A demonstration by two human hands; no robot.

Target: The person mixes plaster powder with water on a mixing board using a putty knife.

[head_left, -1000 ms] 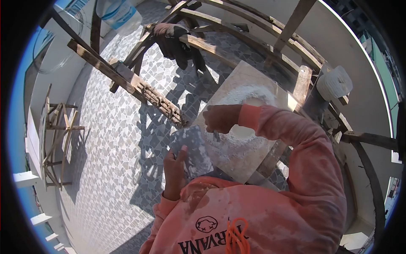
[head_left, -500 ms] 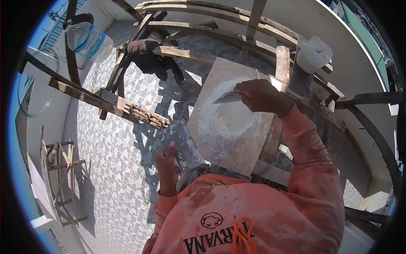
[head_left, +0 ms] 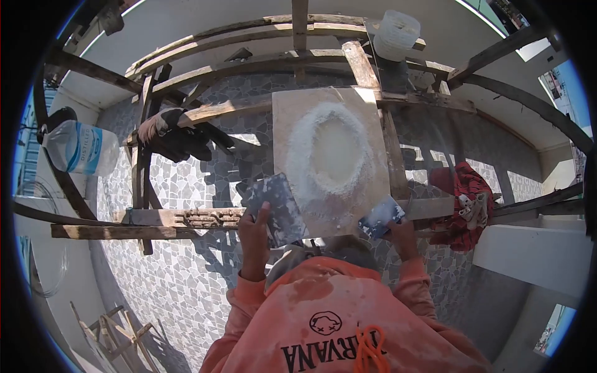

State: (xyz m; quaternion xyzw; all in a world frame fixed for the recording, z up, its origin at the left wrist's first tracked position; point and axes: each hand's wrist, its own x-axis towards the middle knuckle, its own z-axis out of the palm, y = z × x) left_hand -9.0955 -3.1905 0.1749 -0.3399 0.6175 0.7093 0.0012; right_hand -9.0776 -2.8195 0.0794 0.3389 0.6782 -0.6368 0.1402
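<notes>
A beige tile board (head_left: 286, 137) carries a ring of white powder (head_left: 305, 177) around a pale wet pool (head_left: 337, 152). My left hand (head_left: 254, 245) is closed on a flat grey plate (head_left: 277, 202) smeared with white, its thumb lying on top. That plate overlaps the board's near left corner. At the board's near right corner, my right hand (head_left: 403, 237) grips a putty knife (head_left: 379, 217) whose wide blade has white residue. The knife's handle is mostly hidden in my fingers.
Timber rails (head_left: 242, 109) frame the work spot. Dark gloves (head_left: 171, 133) hang on a left rail, near a plastic jug (head_left: 81, 148) labelled "distilled". A translucent tub (head_left: 397, 36) stands at the back right. A red cloth (head_left: 469, 208) hangs on the right.
My right hand has drawn the putty knife away from the powder's far side to the board's near right corner. The view has turned right. My left hand still holds the grey plate.
</notes>
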